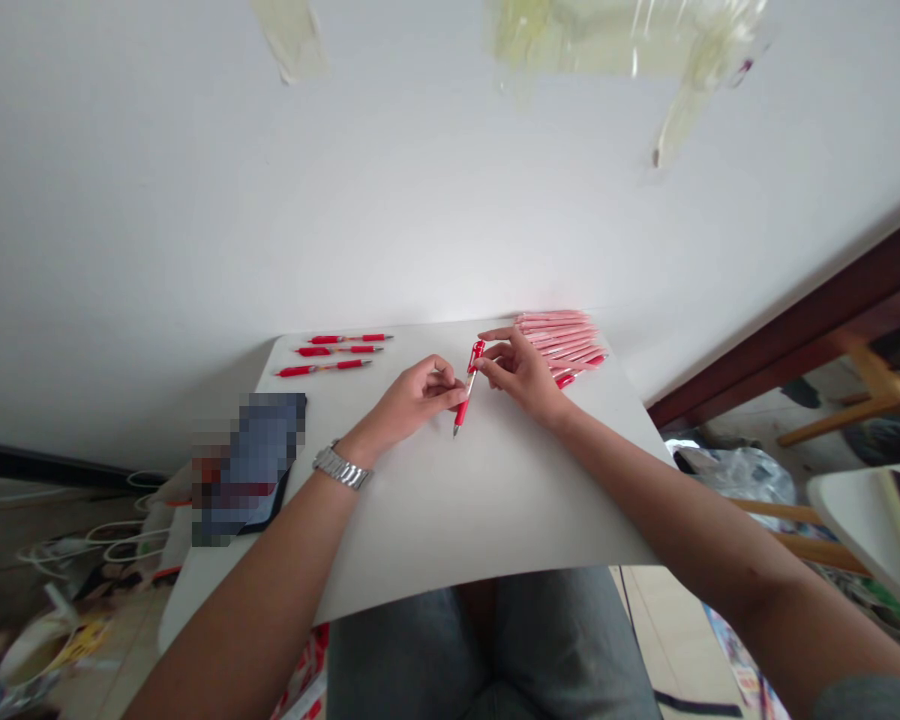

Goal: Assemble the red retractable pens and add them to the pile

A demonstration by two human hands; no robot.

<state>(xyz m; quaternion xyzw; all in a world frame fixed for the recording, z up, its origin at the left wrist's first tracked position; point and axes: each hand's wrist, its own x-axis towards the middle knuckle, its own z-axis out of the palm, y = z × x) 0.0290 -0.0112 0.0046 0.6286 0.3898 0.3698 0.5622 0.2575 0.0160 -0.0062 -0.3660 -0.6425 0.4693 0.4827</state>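
A red and white pen (pixel 462 412) is held tilted over the table, its grey tip pointing down. My left hand (pixel 422 393) pinches it near the red grip between thumb and finger. Higher up, by the red clip end, the thumb and fingers of my right hand (pixel 523 375) close on the same pen. Three red pens (pixel 324 368) lie side by side at the back left. Behind my right hand is a pile of thin pinkish-red sticks (pixel 559 335), whose kind I cannot make out. Another red pen (pixel 566 381) lies partly hidden beside that pile.
The white table (pixel 450 510) stands against a wall (pixel 420 180) with peeling tape. A pixelated flat dark object (pixel 259 460) lies on the table's left edge. White cables (pixel 112 535) are on the floor at left; a wooden chair (pixel 862 395) is at right.
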